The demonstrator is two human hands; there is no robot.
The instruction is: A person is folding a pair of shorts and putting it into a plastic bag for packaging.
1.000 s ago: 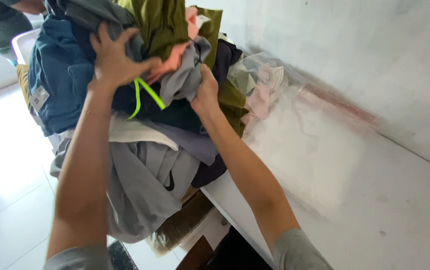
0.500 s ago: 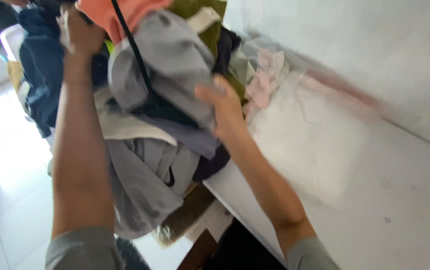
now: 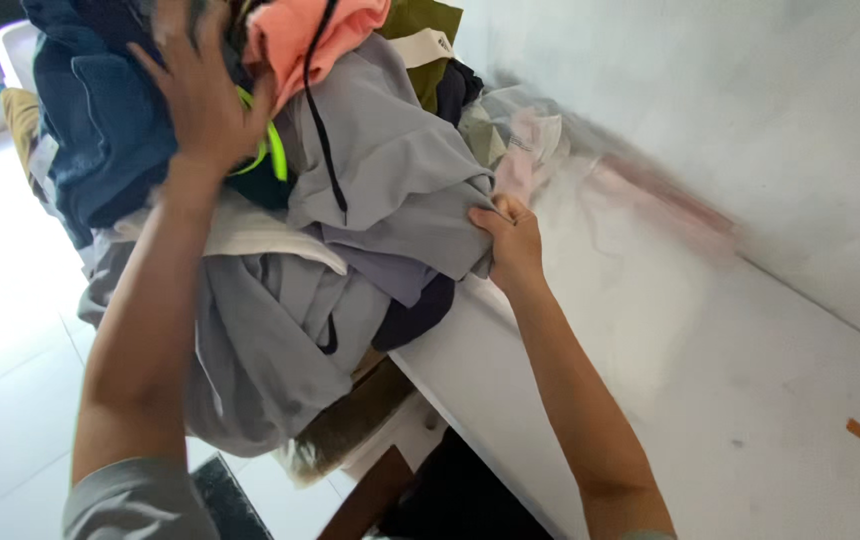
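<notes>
We find the clothes pile [image 3: 330, 200] heaped at the white counter [image 3: 710, 400] edge, overhanging. Left hand [image 3: 205, 95] presses it, fingers spread; right hand [image 3: 512, 240] pinches a grey garment [image 3: 390, 170]. Soft, bulky, liable to slump; grip underneath.

Grey short sleeves, bare forearms, bare hands

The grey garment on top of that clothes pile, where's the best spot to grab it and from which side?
Probably the loose lower hem of the grey garment, taken from the white table side. That edge hangs free over the table, and the right hand already pinches it there. The left hand presses flat on the blue clothes, and a black strap crosses the upper part.
</notes>
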